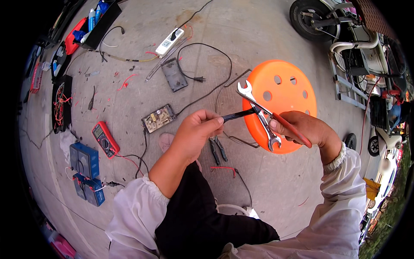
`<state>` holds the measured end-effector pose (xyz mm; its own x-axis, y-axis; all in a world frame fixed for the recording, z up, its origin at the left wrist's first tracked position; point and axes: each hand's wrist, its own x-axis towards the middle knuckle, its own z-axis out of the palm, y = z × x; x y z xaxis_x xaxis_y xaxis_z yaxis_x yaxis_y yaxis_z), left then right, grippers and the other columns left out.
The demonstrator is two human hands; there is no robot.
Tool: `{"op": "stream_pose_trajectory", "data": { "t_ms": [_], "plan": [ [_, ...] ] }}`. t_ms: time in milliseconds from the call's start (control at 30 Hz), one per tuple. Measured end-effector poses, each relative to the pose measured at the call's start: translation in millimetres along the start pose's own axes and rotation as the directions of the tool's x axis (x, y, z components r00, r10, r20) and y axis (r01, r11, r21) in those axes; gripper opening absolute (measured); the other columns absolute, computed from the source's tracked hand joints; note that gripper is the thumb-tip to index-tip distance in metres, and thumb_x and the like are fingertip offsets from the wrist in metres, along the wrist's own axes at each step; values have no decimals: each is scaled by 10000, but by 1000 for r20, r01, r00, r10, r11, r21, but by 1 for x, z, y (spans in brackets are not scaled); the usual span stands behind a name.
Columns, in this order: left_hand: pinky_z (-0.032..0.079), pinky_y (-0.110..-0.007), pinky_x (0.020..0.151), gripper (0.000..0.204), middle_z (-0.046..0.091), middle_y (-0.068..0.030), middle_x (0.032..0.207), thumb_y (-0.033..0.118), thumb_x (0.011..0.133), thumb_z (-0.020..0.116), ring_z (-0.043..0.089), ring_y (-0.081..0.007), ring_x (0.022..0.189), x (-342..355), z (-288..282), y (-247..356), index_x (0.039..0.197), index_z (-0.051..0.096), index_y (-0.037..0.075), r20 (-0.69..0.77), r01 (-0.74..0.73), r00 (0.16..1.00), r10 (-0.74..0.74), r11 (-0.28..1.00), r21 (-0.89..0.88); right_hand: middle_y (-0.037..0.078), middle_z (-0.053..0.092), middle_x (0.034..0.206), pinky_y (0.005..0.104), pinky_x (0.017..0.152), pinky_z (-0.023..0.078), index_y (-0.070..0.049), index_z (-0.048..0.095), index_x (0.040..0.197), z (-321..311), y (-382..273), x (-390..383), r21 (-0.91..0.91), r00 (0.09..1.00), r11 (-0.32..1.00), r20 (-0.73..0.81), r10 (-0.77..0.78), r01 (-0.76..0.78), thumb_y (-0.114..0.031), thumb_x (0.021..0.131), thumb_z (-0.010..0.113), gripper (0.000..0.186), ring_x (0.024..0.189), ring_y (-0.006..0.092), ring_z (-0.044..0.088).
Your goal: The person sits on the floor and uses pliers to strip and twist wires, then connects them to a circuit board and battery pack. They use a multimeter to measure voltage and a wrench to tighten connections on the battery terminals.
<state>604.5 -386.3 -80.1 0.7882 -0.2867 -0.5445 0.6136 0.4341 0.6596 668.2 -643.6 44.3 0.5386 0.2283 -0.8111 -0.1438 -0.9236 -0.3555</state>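
My left hand [199, 131] pinches one end of a narrow black strip [238, 115], whose other end reaches the middle of a silver double open-ended wrench [264, 120]. My right hand [304, 128] is closed round a red-handled tool [290, 126] with a slim dark shaft. That shaft crosses over the wrench; its exact kind is unclear. Behind them stands an orange round stool [293, 93] with holes in its seat. I cannot tell whether the wrench rests on the stool or is held. Dark-handled pliers [217, 151] lie on the ground below my left hand.
An opened charger with its circuit board [158, 118] and its black cover [174, 74] lie ahead left. A white power strip [169, 42] is beyond. Leftward are a red multimeter [105, 139] and blue batteries [84, 160]. Cables trail over the ground. Vehicles, including a wheel [313, 19], stand right.
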Motion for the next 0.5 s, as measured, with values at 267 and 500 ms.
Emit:
{"op": "stream_pose_trajectory", "data": {
  "t_ms": [267, 500],
  "plan": [
    [534, -295, 837, 79, 639, -54, 925, 92, 923, 621, 641, -147, 865, -6, -5, -3, 965, 606, 26, 18, 41, 999, -42, 997, 64, 7, 426, 624, 250, 484, 396, -66, 466, 800, 46, 39, -27, 583, 963, 794, 69, -259, 172, -713, 928, 314, 677, 522, 111, 442],
    [533, -322, 856, 102, 643, -75, 928, 118, 945, 590, 638, -166, 891, -13, 16, -11, 981, 588, 24, 9, 155, 988, -155, 985, -75, 10, 408, 607, 265, 509, 410, -52, 466, 780, 79, 75, -43, 762, 896, 646, 246, -369, 57, -743, 917, 226, 745, 535, 146, 470]
  ]
}}
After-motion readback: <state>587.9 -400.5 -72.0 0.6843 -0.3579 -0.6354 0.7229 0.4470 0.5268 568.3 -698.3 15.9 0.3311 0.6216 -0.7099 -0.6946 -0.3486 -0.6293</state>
